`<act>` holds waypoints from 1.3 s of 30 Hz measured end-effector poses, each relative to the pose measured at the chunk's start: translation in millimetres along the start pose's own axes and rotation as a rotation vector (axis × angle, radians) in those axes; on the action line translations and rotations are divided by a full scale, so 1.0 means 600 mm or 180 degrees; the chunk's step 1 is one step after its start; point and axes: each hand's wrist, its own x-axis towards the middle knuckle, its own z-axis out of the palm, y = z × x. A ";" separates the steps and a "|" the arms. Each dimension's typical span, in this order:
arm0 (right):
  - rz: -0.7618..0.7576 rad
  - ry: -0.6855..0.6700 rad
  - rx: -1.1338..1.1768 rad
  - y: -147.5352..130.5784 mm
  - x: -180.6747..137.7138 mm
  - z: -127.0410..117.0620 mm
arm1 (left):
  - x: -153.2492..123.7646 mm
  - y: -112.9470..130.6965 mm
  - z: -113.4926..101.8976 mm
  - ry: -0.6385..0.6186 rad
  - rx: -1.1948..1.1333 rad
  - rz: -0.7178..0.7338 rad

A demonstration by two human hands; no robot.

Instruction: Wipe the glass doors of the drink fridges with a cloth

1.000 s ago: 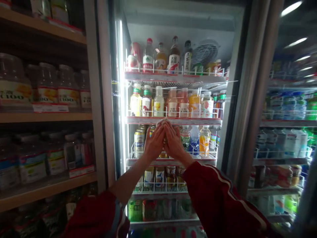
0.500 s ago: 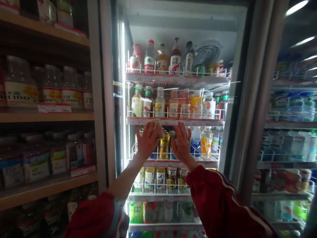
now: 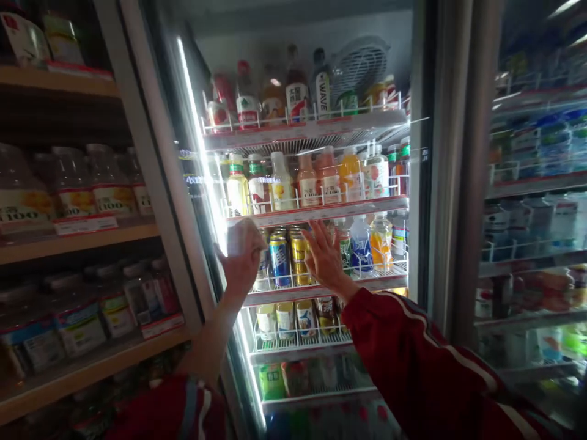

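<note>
My left hand [image 3: 242, 267] is closed on what looks like a pale, crumpled cloth [image 3: 252, 236], blurred by motion. It is up against the glass door [image 3: 293, 27] of a lit drinks cooler, near the bright light strip on the left. My right hand [image 3: 324, 255] has its fingers spread and appears to rest flat on the glass, holding nothing. Between the two hands, behind the glass, stand a blue can [image 3: 279, 260] and a gold can [image 3: 300, 258]. Just right of my right hand is a blue-labelled bottle [image 3: 361, 247].
Bottles of juice [image 3: 330, 177] line the cooler shelf above my hands. More cans [image 3: 285, 321] stand on the rack below. On the left are wooden shelves [image 3: 87, 241] with several jars or bottles. Another cooler [image 3: 532, 183] stands at the right, beyond a metal door frame [image 3: 452, 183].
My left hand has moved left across the glass with the cloth, away from the gold can toward the light strip. My right hand stays spread in nearly the same place. The view has tilted.
</note>
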 end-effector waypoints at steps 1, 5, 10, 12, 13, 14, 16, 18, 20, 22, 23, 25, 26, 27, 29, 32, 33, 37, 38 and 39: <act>0.0023 -0.0015 -0.0010 0.005 -0.002 -0.001 | 0.000 -0.022 -0.007 0.0052 0.0021 -0.0209; 0.0097 0.0005 -0.0040 0.009 -0.007 -0.001 | 0.000 -0.051 -0.012 0.0200 -0.0009 -0.0519; 0.0063 0.0015 -0.0059 -0.014 -0.004 0.006 | -0.006 0.028 0.017 -0.0024 -0.0213 0.0218; 0.0006 0.0052 -0.0072 -0.018 -0.001 0.007 | -0.009 0.045 0.022 -0.0096 -0.0314 0.0434; -0.0007 0.0066 -0.0081 -0.017 0.000 0.007 | -0.010 0.044 0.022 -0.0133 -0.0365 0.0468; -0.0002 0.0065 -0.0093 -0.014 0.000 0.007 | -0.011 0.038 0.019 -0.0162 -0.0399 0.0437; 0.0040 0.0031 -0.0122 -0.005 0.001 0.005 | -0.011 0.015 0.010 -0.0138 -0.0387 0.0220; 0.0099 -0.0014 -0.0169 0.005 0.000 0.002 | -0.007 -0.008 0.004 -0.0023 -0.0290 -0.0053; 0.0099 -0.0027 -0.0226 0.010 -0.001 0.001 | 0.000 -0.016 0.004 0.0123 -0.0198 -0.0141; 0.0059 -0.0056 -0.0278 0.008 -0.001 0.003 | 0.006 -0.002 0.011 0.0193 -0.0199 -0.0017; 0.0030 -0.0084 -0.0294 0.004 -0.001 0.004 | 0.008 0.011 0.017 0.0195 -0.0240 0.0089; -0.0001 -0.0134 -0.0318 -0.004 0.001 0.006 | 0.009 0.043 0.028 0.0110 -0.0395 0.0296; -0.0006 -0.0141 -0.0329 -0.008 0.002 0.007 | 0.008 0.058 0.033 0.0038 -0.0488 0.0371; -0.0004 -0.0136 -0.0348 -0.011 0.002 0.007 | 0.007 0.070 0.037 -0.0019 -0.0568 0.0423; 0.0000 -0.0137 -0.0407 -0.012 0.002 0.004 | 0.002 0.080 0.040 -0.0053 -0.0650 0.0488; 0.0033 -0.0204 -0.0521 -0.002 -0.003 -0.004 | -0.002 0.063 0.038 0.0085 -0.0579 0.0427; 0.0059 -0.0215 -0.0558 0.003 -0.006 -0.007 | -0.002 0.053 0.036 0.0152 -0.0539 0.0338; 0.0182 -0.0209 -0.0610 0.020 -0.016 -0.016 | 0.004 0.032 0.031 0.0255 -0.0454 -0.0089; 0.0191 -0.0206 -0.0595 0.023 -0.018 -0.017 | 0.006 0.036 0.031 0.0230 -0.0451 -0.0100; 0.0188 -0.0192 -0.0575 0.025 -0.019 -0.018 | 0.007 0.044 0.031 0.0208 -0.0446 -0.0064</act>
